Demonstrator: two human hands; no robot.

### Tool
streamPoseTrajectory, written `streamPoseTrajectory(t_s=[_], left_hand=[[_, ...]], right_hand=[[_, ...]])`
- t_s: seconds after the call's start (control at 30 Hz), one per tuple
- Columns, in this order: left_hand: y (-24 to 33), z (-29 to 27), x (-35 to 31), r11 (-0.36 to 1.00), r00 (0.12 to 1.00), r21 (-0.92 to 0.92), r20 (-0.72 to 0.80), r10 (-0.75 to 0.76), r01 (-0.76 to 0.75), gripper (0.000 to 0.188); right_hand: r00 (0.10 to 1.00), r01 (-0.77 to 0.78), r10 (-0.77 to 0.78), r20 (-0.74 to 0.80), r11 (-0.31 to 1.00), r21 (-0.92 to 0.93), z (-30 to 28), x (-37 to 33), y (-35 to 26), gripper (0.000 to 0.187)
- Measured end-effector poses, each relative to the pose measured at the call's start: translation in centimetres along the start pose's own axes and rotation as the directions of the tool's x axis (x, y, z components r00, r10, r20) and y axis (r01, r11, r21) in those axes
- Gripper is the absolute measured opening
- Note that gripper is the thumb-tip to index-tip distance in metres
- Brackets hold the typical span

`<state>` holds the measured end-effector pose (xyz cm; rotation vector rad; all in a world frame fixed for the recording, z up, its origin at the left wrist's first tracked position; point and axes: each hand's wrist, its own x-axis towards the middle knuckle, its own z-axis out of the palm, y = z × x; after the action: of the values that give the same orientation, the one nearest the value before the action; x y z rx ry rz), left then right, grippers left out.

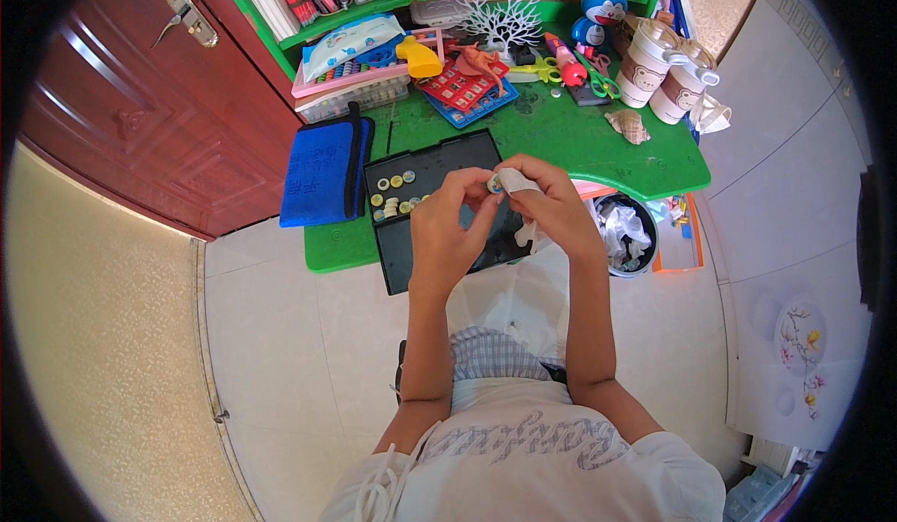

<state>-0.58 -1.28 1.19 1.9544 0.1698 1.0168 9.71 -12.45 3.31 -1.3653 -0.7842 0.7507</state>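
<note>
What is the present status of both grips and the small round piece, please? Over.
Left grip: small round piece at fingertips. Right grip: white tissue, close to piece. More round pieces in black case below. Nothing visibly blocking.

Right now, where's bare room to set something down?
Bare desk: between tray and shell; also the front-left corner, left of the tray, below the blue pouch. Crowded: the desk's back, with toys and cups; the tray's far half, with discs, both hands close by.
</note>
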Motion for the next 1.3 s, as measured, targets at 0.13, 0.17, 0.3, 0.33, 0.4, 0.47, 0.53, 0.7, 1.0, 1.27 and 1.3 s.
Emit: streamPoseTrajectory(t_s=[0.13,0.17,0.3,0.33,0.4,0.47,0.53,0.7,1.0,1.27,1.3], left_hand=[[0.3,-0.2,0.0,0.998,0.998,0.019,0.021,-0.054,0.054,0.023],[0.3,-0.2,0.0,0.998,0.998,0.017,0.022,-0.054,0.054,0.023],[0.4,-0.1,0.0,0.998,0.998,0.019,0.024,-0.057,0.057,0.024],[0.5,-0.1,0.0,0.998,0.998,0.026,0.027,-0.062,0.062,0.025],[0.6,-0.1,0.1,0.999,0.998,0.017,0.025,-0.052,0.051,0.025],[0.6,0.0,0.2,0.999,0.999,0.006,0.024,-0.041,0.041,0.025],[0.3,0.2,0.1,0.999,0.999,0.005,0.026,-0.048,0.048,0.024],[0.3,-0.1,0.1,0.999,0.998,0.009,0.029,-0.048,0.047,0.024],[0.3,-0.1,0.0,0.999,0.999,0.017,0.025,-0.039,0.039,0.025],[0.2,-0.1,0.0,0.999,0.999,0.028,0.021,-0.032,0.032,0.026],[0.2,-0.1,-0.1,0.999,0.999,0.030,0.018,-0.032,0.032,0.026]], right_hand=[[0.994,0.106,-0.108,-0.017,0.990,-0.090,0.4,-0.2,-0.7,0.013],[0.994,0.105,-0.108,-0.019,0.990,-0.091,0.5,-0.2,-0.6,0.013],[0.996,0.093,-0.093,-0.012,0.995,-0.043,0.3,-0.1,0.0,0.019],[0.998,0.059,-0.058,0.022,0.996,-0.060,0.2,-0.1,0.2,0.021],[0.997,0.077,-0.076,0.024,0.995,-0.066,0.2,0.0,0.3,0.019],[0.995,0.094,-0.093,0.024,0.993,-0.072,0.2,0.0,0.2,0.017],[0.990,0.143,-0.144,-0.007,0.987,-0.074,0.4,0.0,-0.3,0.013],[0.999,0.039,-0.040,0.026,0.998,0.053,0.1,0.1,0.1,0.011],[0.988,0.154,-0.153,0.028,0.986,-0.057,0.3,0.0,0.5,0.018],[0.998,0.056,-0.055,0.030,0.997,-0.058,0.2,0.0,0.6,0.022],[0.998,0.059,-0.057,0.022,0.996,-0.063,0.3,0.0,0.5,0.020]])
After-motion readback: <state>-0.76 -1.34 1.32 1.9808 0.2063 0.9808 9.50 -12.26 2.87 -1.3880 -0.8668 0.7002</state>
